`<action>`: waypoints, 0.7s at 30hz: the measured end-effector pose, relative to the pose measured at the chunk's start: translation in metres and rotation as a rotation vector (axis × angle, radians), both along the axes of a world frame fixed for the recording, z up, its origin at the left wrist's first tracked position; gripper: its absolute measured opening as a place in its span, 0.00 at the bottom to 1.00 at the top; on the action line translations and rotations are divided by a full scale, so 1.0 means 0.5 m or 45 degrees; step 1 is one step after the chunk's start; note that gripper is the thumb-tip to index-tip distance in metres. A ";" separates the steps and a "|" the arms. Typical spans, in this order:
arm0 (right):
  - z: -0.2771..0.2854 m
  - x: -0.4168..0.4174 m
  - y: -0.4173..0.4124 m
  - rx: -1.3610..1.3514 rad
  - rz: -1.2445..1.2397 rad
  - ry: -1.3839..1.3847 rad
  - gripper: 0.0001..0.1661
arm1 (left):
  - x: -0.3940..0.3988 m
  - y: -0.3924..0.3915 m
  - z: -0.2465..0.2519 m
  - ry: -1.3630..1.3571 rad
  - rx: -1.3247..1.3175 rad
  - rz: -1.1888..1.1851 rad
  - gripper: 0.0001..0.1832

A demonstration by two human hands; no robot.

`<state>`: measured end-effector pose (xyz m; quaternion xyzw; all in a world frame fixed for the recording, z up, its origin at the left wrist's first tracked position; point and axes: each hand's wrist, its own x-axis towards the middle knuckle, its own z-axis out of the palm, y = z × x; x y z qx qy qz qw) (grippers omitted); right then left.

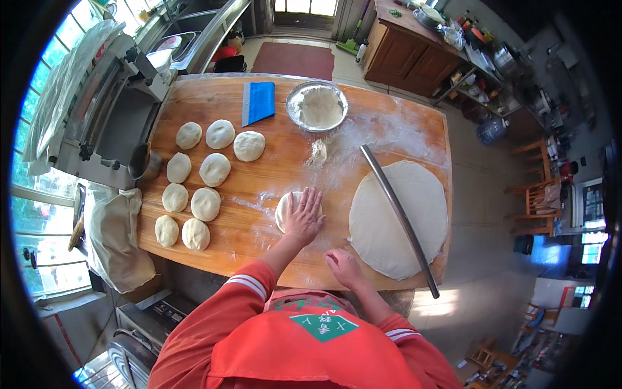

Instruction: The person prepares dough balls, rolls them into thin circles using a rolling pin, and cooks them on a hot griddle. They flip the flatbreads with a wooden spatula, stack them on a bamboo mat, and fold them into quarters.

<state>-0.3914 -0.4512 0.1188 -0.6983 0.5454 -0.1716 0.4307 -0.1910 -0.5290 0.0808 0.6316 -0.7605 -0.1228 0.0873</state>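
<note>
My left hand lies flat, fingers spread, on top of a round dough piece and covers much of it. Curled in a loose fist, my right hand hovers or rests by the table's near edge; nothing shows in it. To its right a large rolled-out dough sheet is spread on the wooden table. A metal rolling pin lies slantwise across that sheet, its lower end past the table edge. Several flattened dough rounds stand in rough rows at the left.
A metal bowl of flour and a blue dough scraper sit towards the far edge. Loose flour is heaped below the bowl. At the left stands a dough-rolling machine, with a metal cup and a cloth nearby.
</note>
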 end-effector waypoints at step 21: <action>0.072 0.246 -0.187 -0.405 0.153 0.076 0.22 | 0.280 0.288 0.031 0.691 -0.228 0.609 0.24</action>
